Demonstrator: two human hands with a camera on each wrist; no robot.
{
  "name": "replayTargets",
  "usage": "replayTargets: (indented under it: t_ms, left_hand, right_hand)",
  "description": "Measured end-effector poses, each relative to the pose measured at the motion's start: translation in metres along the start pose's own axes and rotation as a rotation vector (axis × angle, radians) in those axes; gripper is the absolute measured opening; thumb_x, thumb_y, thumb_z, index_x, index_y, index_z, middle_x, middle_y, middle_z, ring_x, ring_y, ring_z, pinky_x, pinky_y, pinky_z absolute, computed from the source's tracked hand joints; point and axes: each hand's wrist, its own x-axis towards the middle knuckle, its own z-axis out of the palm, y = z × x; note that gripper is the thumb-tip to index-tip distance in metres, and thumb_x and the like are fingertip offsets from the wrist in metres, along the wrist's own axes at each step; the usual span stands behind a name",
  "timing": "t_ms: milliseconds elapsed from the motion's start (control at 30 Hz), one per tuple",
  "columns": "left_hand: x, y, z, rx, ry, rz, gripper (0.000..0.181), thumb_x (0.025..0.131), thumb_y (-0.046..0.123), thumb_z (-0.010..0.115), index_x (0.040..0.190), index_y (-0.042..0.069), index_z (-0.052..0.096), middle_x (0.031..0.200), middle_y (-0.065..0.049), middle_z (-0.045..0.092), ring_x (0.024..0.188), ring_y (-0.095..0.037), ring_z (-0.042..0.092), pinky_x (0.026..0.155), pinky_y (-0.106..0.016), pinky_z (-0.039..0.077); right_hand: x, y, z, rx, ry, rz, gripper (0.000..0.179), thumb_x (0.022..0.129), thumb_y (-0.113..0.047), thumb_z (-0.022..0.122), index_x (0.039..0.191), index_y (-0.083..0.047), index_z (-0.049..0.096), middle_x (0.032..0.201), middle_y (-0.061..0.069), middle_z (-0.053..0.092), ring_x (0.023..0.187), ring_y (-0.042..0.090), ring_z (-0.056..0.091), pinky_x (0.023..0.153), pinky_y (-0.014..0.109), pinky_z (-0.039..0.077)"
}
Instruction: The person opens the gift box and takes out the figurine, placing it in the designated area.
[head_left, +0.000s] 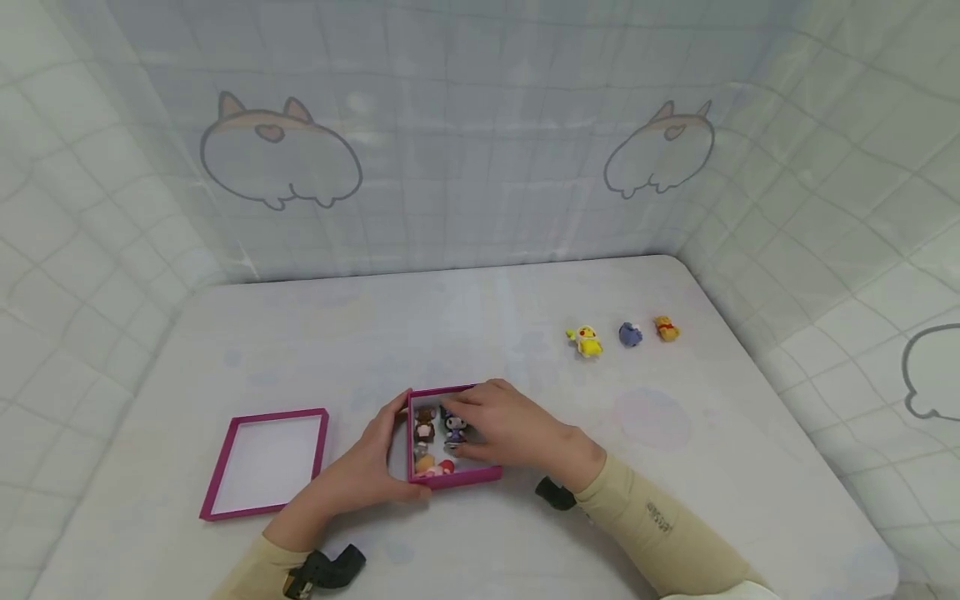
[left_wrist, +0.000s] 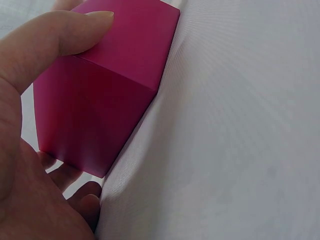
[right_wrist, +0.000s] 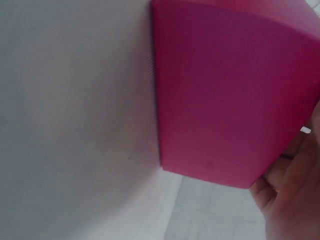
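Note:
A magenta box [head_left: 465, 480] with a white inside stands on the table. My left hand [head_left: 367, 467] grips it at the left, thumb along the near wall and fingers round the far left corner; the left wrist view shows the thumb [left_wrist: 82, 32] on the magenta side. My right hand [head_left: 510, 425] reaches over the right wall and pinches a purple-and-black figurine [head_left: 454, 423] between thumb and fingertips. Beside it in the box lie a brown figurine [head_left: 424, 425] and, along the near side, several partly hidden small figures [head_left: 435, 468]. The right wrist view shows mostly the box's outer wall [right_wrist: 225, 100].
A shallow magenta-rimmed lid [head_left: 324, 446] lies to the left, white inside facing up. At the back right are a yellow figurine [head_left: 587, 341], a blue one [head_left: 630, 334] and an orange one [head_left: 666, 328]. Tile-patterned curtains [head_left: 480, 150] enclose the table.

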Motion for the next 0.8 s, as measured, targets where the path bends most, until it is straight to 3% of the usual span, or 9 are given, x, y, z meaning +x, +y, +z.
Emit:
replayTargets:
  t_ms: [167,400,567,800]
  left_hand:
    - [-0.0013,0.0002,0.0007,-0.012,-0.01,-0.009,0.123,0.049,0.056,0.081,0.141,0.04,0.0,0.143,0.008,0.018,0.13,-0.019,0.019,0.097,-0.055,0.029]
    - [0.0011,-0.0019,0.0019,-0.003,0.013,0.008,0.123,0.048,0.056,0.081,0.141,0.04,0.001,0.142,0.009,0.019,0.129,-0.018,0.02,0.096,-0.055,0.03]
    - [0.0025,-0.003,0.0039,0.0,-0.006,-0.013,0.123,0.048,0.056,0.081,0.14,0.042,0.0,0.143,0.009,0.018,0.13,-0.018,0.019,0.096,-0.055,0.03]
    - [0.0045,-0.0034,0.0034,-0.002,0.016,0.012,0.124,0.048,0.054,0.082,0.14,0.04,0.0,0.141,0.009,0.02,0.129,-0.017,0.02,0.097,-0.054,0.029]
  right_hand:
    - [0.0025,-0.0051,0.0014,-0.044,-0.073,0.037,0.07,0.077,-0.053,0.062,0.134,-0.016,0.044,0.123,-0.003,0.053,0.112,0.014,0.046,0.098,0.037,0.031]
    - [0.0033,-0.0047,0.0026,-0.031,-0.066,0.043,0.067,0.074,-0.046,0.069,0.132,-0.02,0.046,0.12,-0.007,0.055,0.11,0.012,0.047,0.096,0.039,0.031]
    - [0.0018,-0.0059,0.0008,-0.028,-0.104,0.056,0.071,0.074,-0.048,0.068,0.134,-0.017,0.044,0.122,-0.004,0.054,0.111,0.014,0.047,0.097,0.04,0.03]
    - [0.0037,-0.0067,0.0009,-0.091,-0.125,0.071,0.07,0.074,-0.053,0.066,0.131,-0.016,0.047,0.12,-0.005,0.056,0.109,0.014,0.048,0.099,0.037,0.028]
